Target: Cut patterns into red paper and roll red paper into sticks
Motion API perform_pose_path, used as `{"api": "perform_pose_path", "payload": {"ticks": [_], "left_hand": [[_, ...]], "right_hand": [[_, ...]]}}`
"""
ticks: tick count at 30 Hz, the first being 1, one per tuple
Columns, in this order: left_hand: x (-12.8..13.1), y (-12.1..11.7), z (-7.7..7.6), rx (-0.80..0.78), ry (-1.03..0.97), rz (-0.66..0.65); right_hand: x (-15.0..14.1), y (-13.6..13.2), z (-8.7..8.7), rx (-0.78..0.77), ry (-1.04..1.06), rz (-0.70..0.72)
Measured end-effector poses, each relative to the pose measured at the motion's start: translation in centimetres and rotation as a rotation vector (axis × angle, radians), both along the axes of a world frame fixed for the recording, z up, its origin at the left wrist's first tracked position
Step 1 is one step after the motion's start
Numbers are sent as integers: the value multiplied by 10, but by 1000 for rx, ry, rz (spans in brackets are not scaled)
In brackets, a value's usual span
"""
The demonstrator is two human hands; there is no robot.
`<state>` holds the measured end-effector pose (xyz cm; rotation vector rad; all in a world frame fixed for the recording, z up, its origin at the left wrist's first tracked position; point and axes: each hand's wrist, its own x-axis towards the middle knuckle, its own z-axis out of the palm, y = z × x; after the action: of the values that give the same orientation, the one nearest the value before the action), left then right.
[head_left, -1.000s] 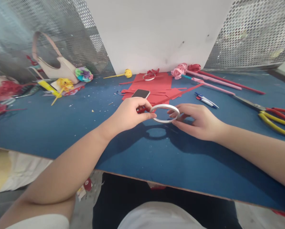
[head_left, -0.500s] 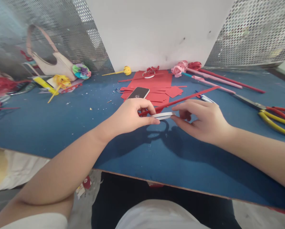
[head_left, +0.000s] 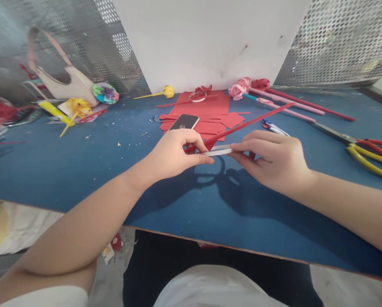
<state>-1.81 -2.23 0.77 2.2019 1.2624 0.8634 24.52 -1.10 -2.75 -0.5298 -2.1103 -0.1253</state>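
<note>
Over the blue table, my left hand (head_left: 181, 147) is closed with thumb and fingers on a thin white ring, apparently a roll of narrow tape (head_left: 221, 151). The same hand also grips a long red paper strip (head_left: 248, 123), which slants up to the right. My right hand (head_left: 267, 157) pinches the right edge of the tape roll between thumb and fingertips. The part of the strip inside my left hand is hidden. Just behind my left hand lies a phone (head_left: 185, 122), on red paper sheets and strips (head_left: 203, 108).
Large scissors (head_left: 354, 143) and pens (head_left: 274, 128) lie to the right on the blue table (head_left: 165, 200). Pink and red paper flowers (head_left: 240, 88) on sticks are at the back. A handbag (head_left: 62, 85), a multicoloured flower (head_left: 105, 93) and yellow flowers (head_left: 78, 107) stand left.
The strip's far end has risen slightly in view. The tape roll has tilted a little between my hands, which stay close together. The whole view has shifted slightly.
</note>
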Motion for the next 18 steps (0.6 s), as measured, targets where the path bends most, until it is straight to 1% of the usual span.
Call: {"api": "perform_pose_path", "payload": {"ticks": [4,10,12,16,18], "left_hand": [[1,2,-2,46,16,-11],[-1,3,-2,55,64,-31],[-1,3,-3,71,58,-37],[-3,3,-3,102,44,-36],[-3,4,-3,94,38,-40]], "right_hand": [[-1,-2,-1,-12,-7,-14],[0,2,-1,-48,21,46],[3,4,0,-138,19,84],[7,9,2,-406,2,190],[7,10,2,-447,-10,218]]}}
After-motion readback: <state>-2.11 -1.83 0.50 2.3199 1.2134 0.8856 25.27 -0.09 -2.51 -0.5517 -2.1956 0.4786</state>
